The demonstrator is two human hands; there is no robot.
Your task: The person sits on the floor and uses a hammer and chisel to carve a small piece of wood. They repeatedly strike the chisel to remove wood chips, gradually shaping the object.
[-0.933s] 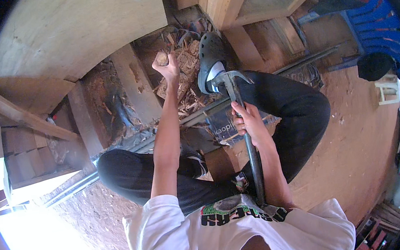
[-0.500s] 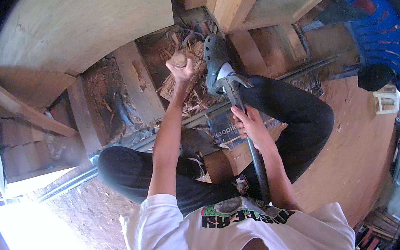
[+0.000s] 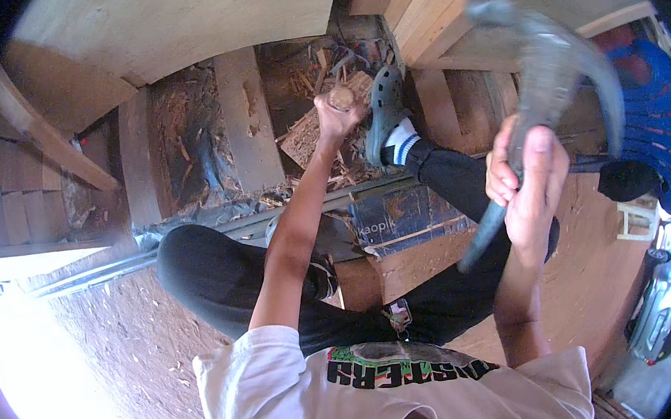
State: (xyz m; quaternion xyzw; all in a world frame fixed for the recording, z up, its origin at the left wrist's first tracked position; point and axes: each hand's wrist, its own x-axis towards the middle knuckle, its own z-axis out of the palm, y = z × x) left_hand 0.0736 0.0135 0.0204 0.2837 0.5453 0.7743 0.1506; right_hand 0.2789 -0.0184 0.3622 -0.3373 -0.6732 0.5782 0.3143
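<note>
Left hand grips a round-ended wood piece above the block; right hand clasps the hammer, raised well apart; chips beside the block suggest work underway, remainder not tellable.

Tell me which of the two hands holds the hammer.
The right hand, closed around the hammer; the left hand instead grips a tan round-ended piece.
</note>
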